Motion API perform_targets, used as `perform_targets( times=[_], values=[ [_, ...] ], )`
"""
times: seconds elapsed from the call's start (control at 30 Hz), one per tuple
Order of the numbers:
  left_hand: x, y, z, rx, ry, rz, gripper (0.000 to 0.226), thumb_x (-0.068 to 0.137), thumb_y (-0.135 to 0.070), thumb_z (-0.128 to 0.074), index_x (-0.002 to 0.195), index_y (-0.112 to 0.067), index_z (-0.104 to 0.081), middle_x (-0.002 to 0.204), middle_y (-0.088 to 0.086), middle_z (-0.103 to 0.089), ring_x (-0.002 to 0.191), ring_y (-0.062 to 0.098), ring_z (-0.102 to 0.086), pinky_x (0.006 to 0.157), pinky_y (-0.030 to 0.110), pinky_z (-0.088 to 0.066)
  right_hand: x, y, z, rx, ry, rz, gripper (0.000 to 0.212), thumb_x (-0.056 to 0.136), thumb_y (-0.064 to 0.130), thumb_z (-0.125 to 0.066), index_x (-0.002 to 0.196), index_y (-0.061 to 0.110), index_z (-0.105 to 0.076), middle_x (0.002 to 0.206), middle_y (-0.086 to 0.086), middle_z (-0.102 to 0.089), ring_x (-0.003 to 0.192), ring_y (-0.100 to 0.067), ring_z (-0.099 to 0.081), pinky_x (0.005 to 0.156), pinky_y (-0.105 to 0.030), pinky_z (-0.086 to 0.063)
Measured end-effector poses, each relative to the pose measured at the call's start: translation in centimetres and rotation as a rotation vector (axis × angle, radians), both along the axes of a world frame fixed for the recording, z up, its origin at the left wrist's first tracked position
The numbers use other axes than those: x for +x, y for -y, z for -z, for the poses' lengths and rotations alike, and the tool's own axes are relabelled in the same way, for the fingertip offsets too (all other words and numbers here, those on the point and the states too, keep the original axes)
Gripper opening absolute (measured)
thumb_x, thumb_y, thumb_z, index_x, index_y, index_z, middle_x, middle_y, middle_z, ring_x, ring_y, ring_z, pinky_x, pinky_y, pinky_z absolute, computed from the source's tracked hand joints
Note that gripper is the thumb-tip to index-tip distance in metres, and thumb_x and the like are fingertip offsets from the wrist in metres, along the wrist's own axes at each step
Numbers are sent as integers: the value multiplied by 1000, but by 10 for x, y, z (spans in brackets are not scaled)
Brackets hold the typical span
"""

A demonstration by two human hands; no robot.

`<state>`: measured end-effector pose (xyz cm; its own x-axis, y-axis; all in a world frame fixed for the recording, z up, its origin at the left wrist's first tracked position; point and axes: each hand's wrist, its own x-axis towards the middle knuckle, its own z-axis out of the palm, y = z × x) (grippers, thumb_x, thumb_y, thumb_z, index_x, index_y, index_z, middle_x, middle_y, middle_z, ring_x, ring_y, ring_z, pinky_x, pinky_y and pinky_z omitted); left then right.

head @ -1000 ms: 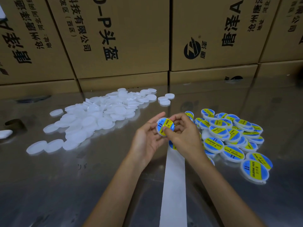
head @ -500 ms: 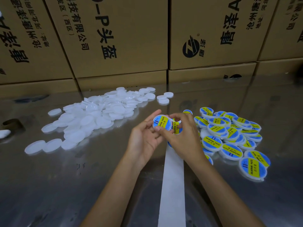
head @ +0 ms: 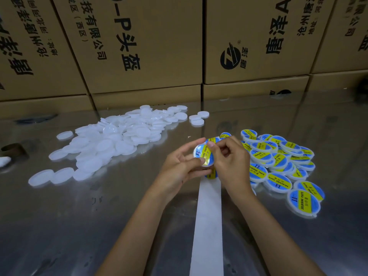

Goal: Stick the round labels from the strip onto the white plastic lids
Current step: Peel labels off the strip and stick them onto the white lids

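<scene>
Both hands meet above the shiny table (head: 99, 226). The left hand (head: 180, 168) grips a lid (head: 204, 156) by its rim; the right hand (head: 232, 162) presses its thumb onto the blue-yellow label there, over the strip (head: 207, 226). Bare lids (head: 111, 144) lie left, labelled lids (head: 278, 162) right.

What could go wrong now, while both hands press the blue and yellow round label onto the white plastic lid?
1. The right hand presses the blue and yellow round label near its top edge only, so it may sit off-centre or wrinkle on the white plastic lid that the left hand holds.
2. The pile of labelled lids lies close beside the right wrist; a careless move might scatter it.
</scene>
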<state>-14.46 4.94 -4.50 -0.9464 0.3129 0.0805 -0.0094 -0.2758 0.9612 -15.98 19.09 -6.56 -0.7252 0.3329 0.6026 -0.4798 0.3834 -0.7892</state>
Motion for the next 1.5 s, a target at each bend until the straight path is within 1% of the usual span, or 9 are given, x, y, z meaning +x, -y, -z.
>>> perform_targets(
  times=[0.23, 0.37, 0.53, 0.77, 0.9, 1.0, 1.07, 1.27, 1.5],
  values=[
    [-4, 4, 1, -19, -15, -353, 23, 83, -7, -78, 103, -3, -67, 87, 17, -76, 75, 26, -75, 60, 29, -60, 8, 5, -2, 63, 95, -257, 17, 96, 29, -61, 85, 22, -71, 75, 7, -64, 73, -9, -56, 67, -25, -44],
    [-9, 7, 6, -52, -18, -500, 24, 87, -20, -77, 96, -1, -66, 80, 11, -76, 68, 18, -70, 58, 26, -57, 11, 13, 3, 87, 264, -429, 23, 80, 42, -76, 97, 32, -64, 54, 7, -48, 51, -6, -40, 53, -18, -35],
    [-10, 6, 6, 2, -9, -361, 12, 99, -17, -61, 104, -8, -67, 93, 10, -76, 80, 19, -75, 61, 27, -59, 10, 4, 1, -51, 269, -452, 22, 86, 21, -74, 103, 27, -62, 51, 1, -41, 48, -9, -36, 50, -18, -32],
    [-6, 7, 4, 28, -29, -70, 39, 97, 4, -56, 133, -8, -59, 118, 15, -72, 107, 27, -71, 85, 32, -59, 9, 1, -1, -65, 180, -359, 9, 96, 17, -61, 102, 24, -64, 63, -34, -47, 55, -27, -40, 55, -33, -32],
    [-5, 6, 3, -31, -49, -95, 47, 89, 10, -64, 131, -11, -62, 111, 16, -74, 100, 27, -73, 82, 30, -60, 11, 1, -1, -30, 147, -313, 11, 100, 19, -55, 103, 20, -65, 68, -26, -59, 60, -37, -54, 56, -43, -42],
    [-4, 4, 4, -33, -49, -226, 37, 83, 4, -74, 118, -8, -67, 100, 18, -76, 91, 32, -75, 74, 34, -62, 9, -1, -1, -6, 131, -340, 20, 103, 17, -49, 106, 15, -68, 73, 12, -66, 62, -4, -57, 62, -26, -44],
    [-4, 5, 5, -32, -44, -322, 32, 81, 0, -78, 110, -5, -67, 94, 18, -77, 85, 31, -76, 68, 34, -62, 8, 1, 1, 32, 181, -393, 20, 102, 21, -52, 114, 21, -68, 63, 22, -57, 61, 1, -52, 63, -15, -40],
    [-8, 5, 9, -28, 9, -447, 12, 84, -15, -79, 92, -10, -71, 84, 11, -77, 70, 20, -69, 61, 28, -58, 12, 9, 4, 100, 237, -411, 41, 79, 27, -82, 116, 34, -65, 49, 12, -42, 49, -6, -38, 53, -15, -34],
    [-8, 3, 9, 55, 14, -182, 22, 98, -4, -58, 119, -7, -66, 109, 14, -75, 97, 24, -74, 77, 29, -60, 6, 2, 4, 12, 183, -250, 21, 93, 25, -65, 112, 31, -72, 49, -5, -45, 48, -18, -36, 49, -29, -31]
  ],
)
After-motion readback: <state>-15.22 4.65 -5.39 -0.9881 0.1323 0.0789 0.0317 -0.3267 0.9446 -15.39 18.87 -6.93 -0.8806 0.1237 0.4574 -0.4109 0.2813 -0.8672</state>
